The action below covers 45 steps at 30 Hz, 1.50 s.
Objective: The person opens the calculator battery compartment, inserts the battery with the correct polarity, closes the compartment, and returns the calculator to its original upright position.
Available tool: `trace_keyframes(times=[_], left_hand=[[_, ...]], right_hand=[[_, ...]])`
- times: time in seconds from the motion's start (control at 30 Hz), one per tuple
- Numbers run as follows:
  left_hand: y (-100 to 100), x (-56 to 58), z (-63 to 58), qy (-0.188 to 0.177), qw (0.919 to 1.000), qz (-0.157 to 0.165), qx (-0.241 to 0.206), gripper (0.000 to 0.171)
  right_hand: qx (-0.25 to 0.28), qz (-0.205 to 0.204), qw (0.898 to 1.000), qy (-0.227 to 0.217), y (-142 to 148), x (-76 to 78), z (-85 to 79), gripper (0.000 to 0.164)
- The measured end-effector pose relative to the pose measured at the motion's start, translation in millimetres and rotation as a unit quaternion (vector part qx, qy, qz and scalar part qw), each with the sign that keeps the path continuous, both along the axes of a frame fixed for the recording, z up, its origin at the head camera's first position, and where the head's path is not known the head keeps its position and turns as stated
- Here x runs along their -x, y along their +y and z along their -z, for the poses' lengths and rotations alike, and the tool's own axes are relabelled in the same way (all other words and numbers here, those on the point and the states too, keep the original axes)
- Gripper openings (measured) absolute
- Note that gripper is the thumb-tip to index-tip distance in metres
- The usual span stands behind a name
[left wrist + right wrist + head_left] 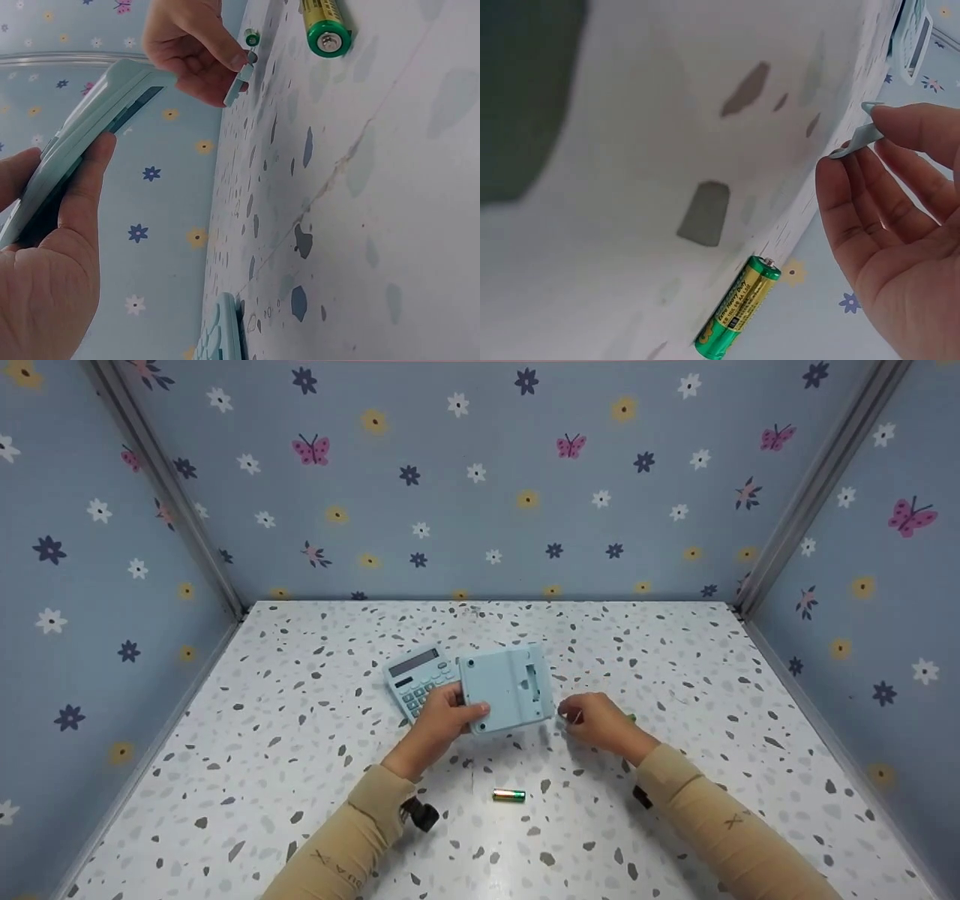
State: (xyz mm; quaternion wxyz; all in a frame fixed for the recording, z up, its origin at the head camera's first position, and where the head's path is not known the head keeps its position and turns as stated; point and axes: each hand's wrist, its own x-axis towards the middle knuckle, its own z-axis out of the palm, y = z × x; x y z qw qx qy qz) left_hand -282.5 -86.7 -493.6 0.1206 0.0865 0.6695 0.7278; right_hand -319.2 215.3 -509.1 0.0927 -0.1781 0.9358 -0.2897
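Note:
My left hand [439, 724] grips a light-blue calculator [504, 690] by its left side, thumb on the back, which faces up toward the head camera. An uncovered battery compartment [532, 682] shows near its right edge. Just right of the calculator, my right hand [600, 721] pinches a small light-blue battery cover [859, 140] between thumb and fingers. A green and gold AA battery [508, 795] lies on the table below and between the hands. Another green battery [631, 718] is mostly hidden behind the right hand.
A second light-blue calculator [416, 675] lies keys up on the speckled white table [300, 780], partly behind the left hand and the held calculator. Blue flowered panels [480, 525] stand at the back and both sides.

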Motion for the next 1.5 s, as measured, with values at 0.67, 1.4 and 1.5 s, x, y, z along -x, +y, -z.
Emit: trace_keyframes(times=[0.67, 1.4, 1.5], left_hand=[[0, 1.9, -2.1, -0.004, 0.9999, 0.003, -0.009, 0.050], [-1, -1.0, 2.3, -0.007, 0.9998, 0.010, -0.017, 0.049], [-2, -0.5, 2.1, -0.009, 0.9998, 0.009, -0.014, 0.050]], right_hand=[[-0.038, 0.003, 0.999, -0.013, -5, 4.5, 0.0, 0.020], [-0.034, 0.043, 0.998, -0.017, -6, -3.9, -1.5, 0.033], [-0.028, 0.036, 0.999, -0.010, -7, -6.5, -4.2, 0.031]])
